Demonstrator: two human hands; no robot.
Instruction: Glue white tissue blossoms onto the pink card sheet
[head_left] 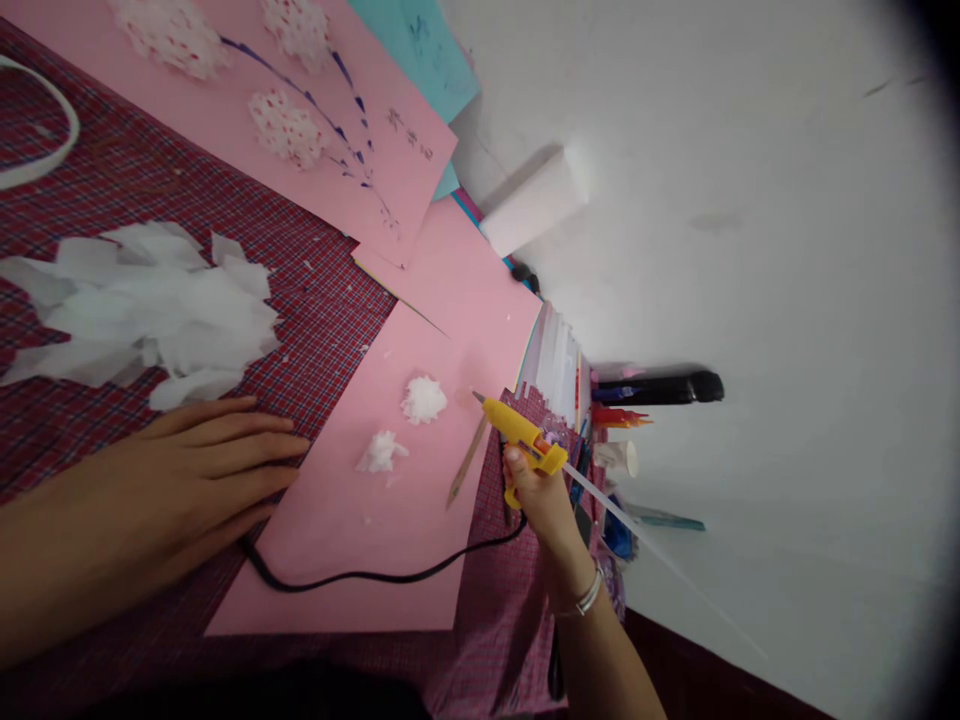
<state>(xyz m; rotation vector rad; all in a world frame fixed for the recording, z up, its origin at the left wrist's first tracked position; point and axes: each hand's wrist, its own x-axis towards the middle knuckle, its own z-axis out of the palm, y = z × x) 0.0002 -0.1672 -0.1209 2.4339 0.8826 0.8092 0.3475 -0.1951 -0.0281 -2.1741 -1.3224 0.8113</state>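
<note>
My right hand point(544, 500) is wrapped round the handle of a yellow hot glue gun point(517, 428), with a long clear glue stick point(622, 518) sticking out of its back end. The gun's nozzle points over a pink sheet of paper point(420, 600). On that sheet sit two small tufts of white tissue paper, a rounder tuft point(424, 399) and a looser tuft point(382, 452). My left hand point(217, 470) lies flat, fingers stretched out, on the checked tablecloth point(315, 330) at the sheet's edge. Beside its fingers is a loose pile of white tissue pieces point(150, 310).
A black cord point(360, 577) crosses the pink sheet. A pointed wooden stick point(466, 462) lies near the gun. Another pink sheet point(405, 190) bears white flower clusters and painted stems. Along the white wall stand a white roll point(534, 203), a paper cup point(619, 458) and pens.
</note>
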